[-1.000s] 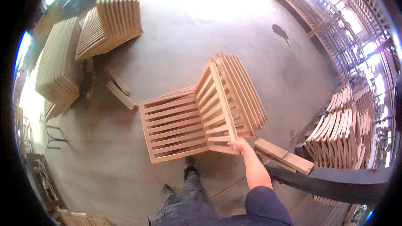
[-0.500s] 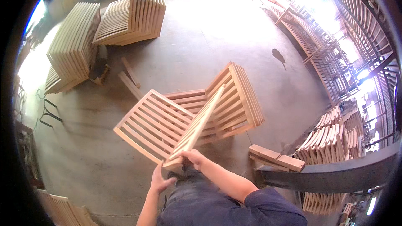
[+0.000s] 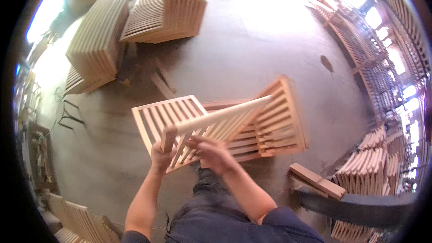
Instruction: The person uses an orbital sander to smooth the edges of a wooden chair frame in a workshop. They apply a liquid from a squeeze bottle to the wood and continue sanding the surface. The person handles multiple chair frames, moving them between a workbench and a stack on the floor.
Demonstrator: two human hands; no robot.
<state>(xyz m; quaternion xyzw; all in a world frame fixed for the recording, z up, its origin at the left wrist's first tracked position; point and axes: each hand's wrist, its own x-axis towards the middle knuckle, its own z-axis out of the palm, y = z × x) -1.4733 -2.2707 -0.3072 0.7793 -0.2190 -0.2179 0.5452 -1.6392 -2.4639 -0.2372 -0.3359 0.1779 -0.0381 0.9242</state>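
An L-shaped slatted wooden chair frame (image 3: 229,111) is tilted up in front of me. My left hand (image 3: 163,156) is closed round its near corner, by the end of the thick rail. Beside the slats, under that rail, is my right hand (image 3: 215,154); motion blurs its fingers, and I cannot tell whether they grip. Just behind and to the right, other slatted chair frames (image 3: 282,123) lie nested together, partly covered by the one in hand.
Tall stacks of slatted frames (image 3: 96,40) stand at the far left, with wood offcuts (image 3: 163,81) on the floor nearby. Short wooden blocks (image 3: 317,181) rest by a dark curved beam (image 3: 360,207) at right, near piled curved slats (image 3: 364,166). More frames (image 3: 76,216) are at lower left.
The chair frame has turned, its thick rail swinging toward level. My left hand has moved up along with its corner. My right hand has shifted from the near end to beside the slats.
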